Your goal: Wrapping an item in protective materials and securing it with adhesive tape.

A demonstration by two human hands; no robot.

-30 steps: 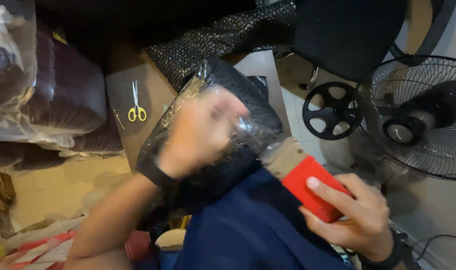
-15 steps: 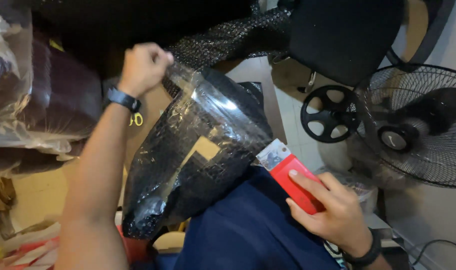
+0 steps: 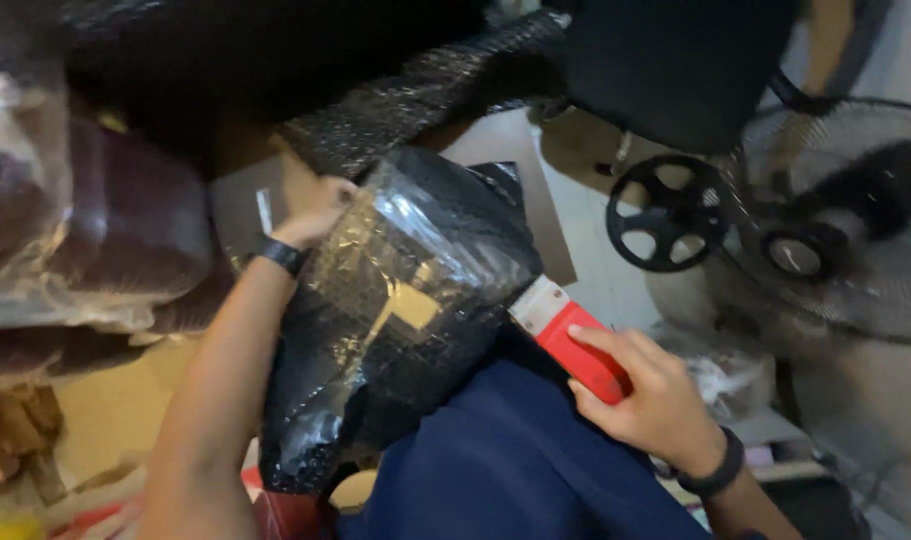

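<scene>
A black bubble-wrapped parcel (image 3: 395,310), bound over with shiny clear tape, is rested on a lap clothed in dark blue fabric (image 3: 515,460) and serves as the landmark here. At the parcel's upper left edge the left hand (image 3: 313,212) is laid, its fingers curled against the wrapping; a dark wristband (image 3: 281,256) is worn just below it, and whether the edge is actually gripped cannot be told. At the parcel's right edge a red tape dispenser (image 3: 570,340) is grasped by the right hand (image 3: 650,400), its pale blade end touching the wrapping. Above the parcel a roll of black bubble wrap (image 3: 425,100) is seen. To the right of the parcel, well apart, a standing fan (image 3: 855,230) and a black chair base (image 3: 670,212) are seen. To the left of the parcel, bundles in clear plastic (image 3: 65,220) are stacked.
</scene>
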